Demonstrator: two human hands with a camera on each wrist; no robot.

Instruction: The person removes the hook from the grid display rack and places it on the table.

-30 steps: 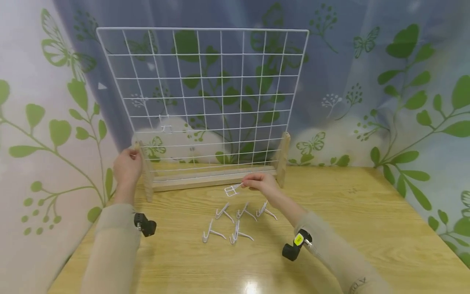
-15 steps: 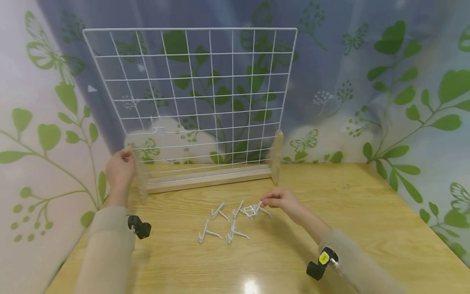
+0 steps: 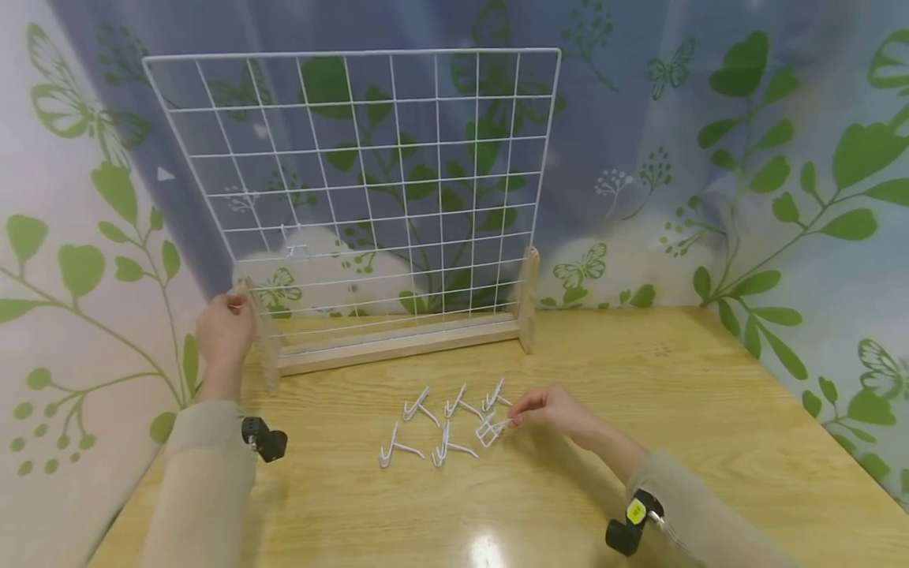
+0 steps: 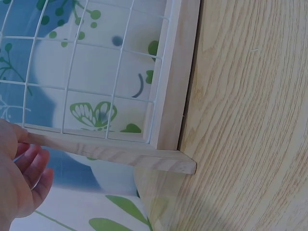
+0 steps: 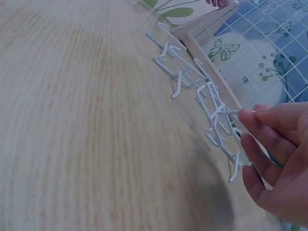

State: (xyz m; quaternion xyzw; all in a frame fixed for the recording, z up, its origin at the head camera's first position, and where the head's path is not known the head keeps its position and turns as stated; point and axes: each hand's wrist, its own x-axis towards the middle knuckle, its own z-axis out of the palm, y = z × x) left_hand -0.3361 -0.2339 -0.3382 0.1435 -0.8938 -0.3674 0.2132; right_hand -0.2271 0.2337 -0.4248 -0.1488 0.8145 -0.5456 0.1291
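A white wire grid panel (image 3: 369, 150) stands upright in a wooden stand (image 3: 398, 348). At the left end, my left hand (image 3: 226, 327) pinches the top of the stand's wooden post (image 4: 110, 156). Between thumb and fingertips, my right hand (image 3: 557, 412) pinches the prong of a white wire hook (image 5: 215, 113). Its square back faces left, just above the table. Several similar hooks (image 3: 454, 446) lie on the table left of and behind that hand. Another white hook (image 3: 297, 252) hangs on the lower left of the grid.
The wooden table (image 3: 355, 513) reaches back to a patterned curtain (image 3: 625, 118) behind the grid. More leaf-printed cloth (image 3: 64, 347) borders the left side. The stand's right post (image 3: 528, 300) rises behind the loose hooks.
My right hand has moved right and nearer with the hook, from in front of the stand to beside the loose hooks. My left hand stays on the post. The head view has shifted slightly.
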